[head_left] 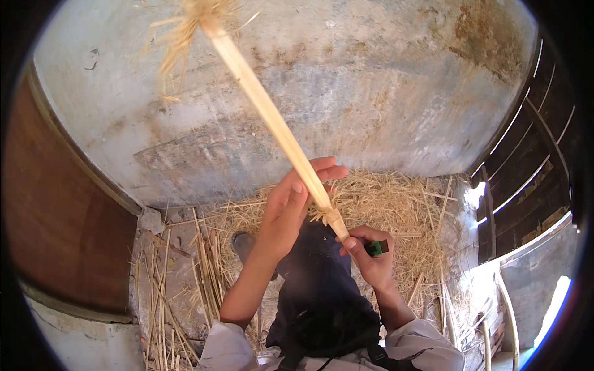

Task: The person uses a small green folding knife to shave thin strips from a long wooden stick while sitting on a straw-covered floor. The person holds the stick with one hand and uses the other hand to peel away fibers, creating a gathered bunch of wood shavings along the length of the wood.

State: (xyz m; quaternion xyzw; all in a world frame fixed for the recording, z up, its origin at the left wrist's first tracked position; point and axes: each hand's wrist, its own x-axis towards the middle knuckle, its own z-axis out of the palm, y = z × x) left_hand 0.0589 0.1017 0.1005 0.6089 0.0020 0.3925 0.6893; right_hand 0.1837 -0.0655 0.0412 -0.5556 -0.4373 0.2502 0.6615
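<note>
A long pale bamboo stick (266, 111) slants from the upper left down to my right hand (371, 253). Frayed shavings (201, 15) bunch at its far end, and small curls stick out close to its lower end. My right hand is closed, thumb and fingers pinching that lower end. A small green and black object (376, 248) also shows in this hand; its kind is unclear. My left hand (288, 207) is open, its fingers stretched out behind the stick and its thumb apart on the near side. The stick runs across the left fingers without a closed grip.
Straw-like shavings (396, 210) cover the floor ahead and to the right. Thin split strips (207, 266) lie at the left. A stained wall (346, 117) rises in front, a brown panel (68, 204) stands left, and dark slats (526, 167) stand right.
</note>
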